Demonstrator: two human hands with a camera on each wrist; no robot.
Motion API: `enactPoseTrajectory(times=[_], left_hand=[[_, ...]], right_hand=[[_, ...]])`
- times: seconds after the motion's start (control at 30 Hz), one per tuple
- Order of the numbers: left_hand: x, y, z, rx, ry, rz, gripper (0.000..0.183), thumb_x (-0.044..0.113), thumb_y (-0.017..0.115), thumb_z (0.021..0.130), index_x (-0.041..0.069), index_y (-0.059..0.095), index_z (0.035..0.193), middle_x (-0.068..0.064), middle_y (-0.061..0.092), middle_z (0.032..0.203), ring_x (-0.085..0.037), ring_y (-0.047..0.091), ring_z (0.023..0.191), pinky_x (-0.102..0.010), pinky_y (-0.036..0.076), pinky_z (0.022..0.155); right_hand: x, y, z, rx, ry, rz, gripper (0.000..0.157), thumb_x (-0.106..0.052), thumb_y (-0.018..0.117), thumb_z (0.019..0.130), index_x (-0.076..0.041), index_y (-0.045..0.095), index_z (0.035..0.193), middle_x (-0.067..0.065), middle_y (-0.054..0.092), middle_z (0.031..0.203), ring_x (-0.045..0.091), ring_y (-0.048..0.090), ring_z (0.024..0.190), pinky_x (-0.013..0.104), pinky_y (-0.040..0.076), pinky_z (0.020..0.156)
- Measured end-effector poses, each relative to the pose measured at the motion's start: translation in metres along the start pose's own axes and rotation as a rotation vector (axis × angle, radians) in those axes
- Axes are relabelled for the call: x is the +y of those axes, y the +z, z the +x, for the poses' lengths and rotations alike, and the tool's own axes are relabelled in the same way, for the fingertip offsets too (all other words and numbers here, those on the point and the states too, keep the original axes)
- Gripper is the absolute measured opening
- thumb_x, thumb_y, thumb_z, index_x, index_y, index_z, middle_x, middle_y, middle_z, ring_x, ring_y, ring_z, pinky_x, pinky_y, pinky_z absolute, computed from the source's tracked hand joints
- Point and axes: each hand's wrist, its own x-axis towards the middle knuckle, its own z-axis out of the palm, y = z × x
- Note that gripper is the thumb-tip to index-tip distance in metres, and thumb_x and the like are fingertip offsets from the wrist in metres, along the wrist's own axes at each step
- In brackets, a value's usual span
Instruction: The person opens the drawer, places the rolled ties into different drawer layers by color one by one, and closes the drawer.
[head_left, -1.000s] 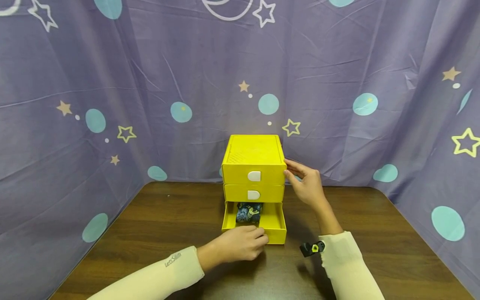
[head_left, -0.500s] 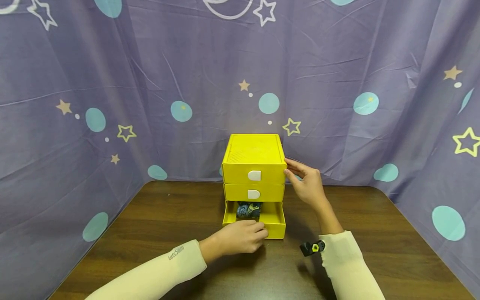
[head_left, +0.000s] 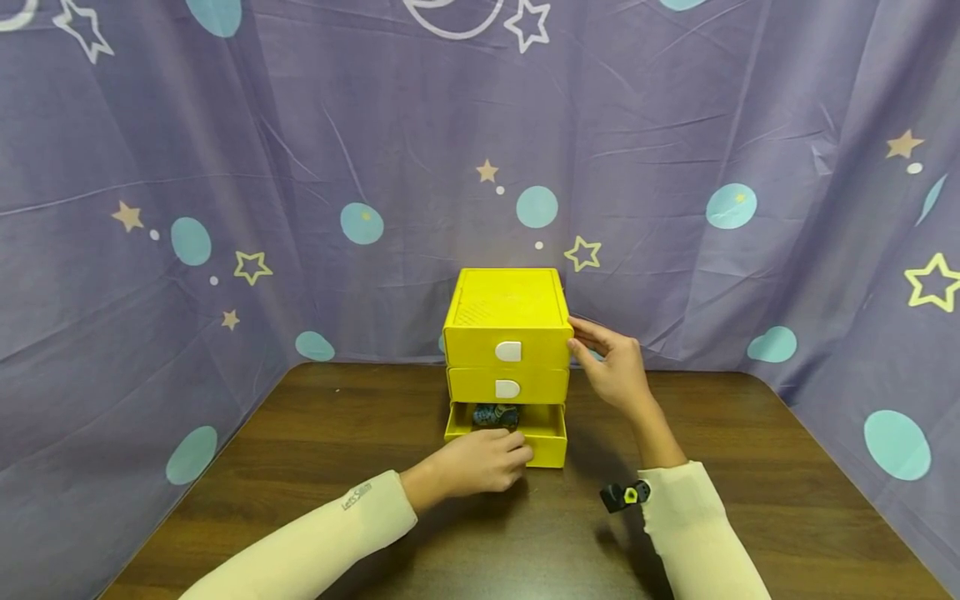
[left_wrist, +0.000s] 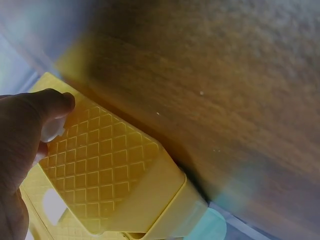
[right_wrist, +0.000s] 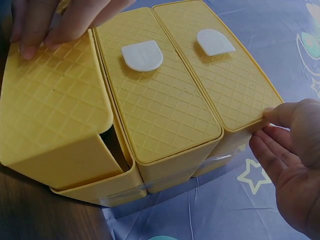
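Note:
A yellow drawer unit (head_left: 510,300) with three drawers stands on the table, its top and middle drawers closed. The bottom drawer (head_left: 551,450) is pulled partly out. My left hand (head_left: 480,462) is at that drawer's front; in the left wrist view its thumb and finger pinch the white handle (left_wrist: 52,130). Inside lies a dark blue patterned fabric bundle (head_left: 495,416), partly hidden by the left hand and the drawer above. My right hand (head_left: 613,367) touches the unit's upper right edge, thumb at the front corner and fairly straight fingers along the side.
The brown wooden table (head_left: 330,442) extends around the unit. Behind it hangs a purple curtain (head_left: 420,167) with stars and dots. A small black device (head_left: 624,497) is by the right sleeve (head_left: 697,525). White handles (head_left: 508,352) are on the upper drawers.
The bottom drawer has slid inward, toward the unit, with my left hand moving forward on it. More of the fabric bundle is hidden. The right hand has stayed in place.

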Motion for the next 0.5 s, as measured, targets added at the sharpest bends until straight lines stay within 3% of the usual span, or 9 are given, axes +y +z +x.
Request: enactPoseTrajectory(times=[0.23, 0.5], left_hand=[[-0.0029, 0.0037, 0.0014, -0.021, -0.005, -0.001, 0.015, 0.02, 0.062, 0.102, 0.026, 0.072, 0.092, 0.004, 0.054, 0.102, -0.016, 0.051, 0.093, -0.024, 0.045, 0.076], [-0.006, 0.0088, 0.0026, -0.048, -0.008, -0.004, 0.014, 0.019, 0.062, 0.103, 0.025, 0.074, 0.099, 0.003, 0.055, 0.104, -0.016, 0.052, 0.095, -0.023, 0.046, 0.077]], right_hand=[[0.0003, -0.0003, 0.0002, 0.007, -0.002, -0.002, 0.033, 0.013, 0.069, 0.091, 0.016, 0.066, 0.123, 0.03, 0.069, 0.116, 0.043, 0.071, 0.102, 0.047, 0.056, 0.086], [-0.0002, -0.0002, -0.0003, 0.005, 0.007, 0.001, 0.033, 0.013, 0.069, 0.091, 0.015, 0.066, 0.124, 0.03, 0.069, 0.117, 0.042, 0.071, 0.102, 0.034, 0.058, 0.087]])
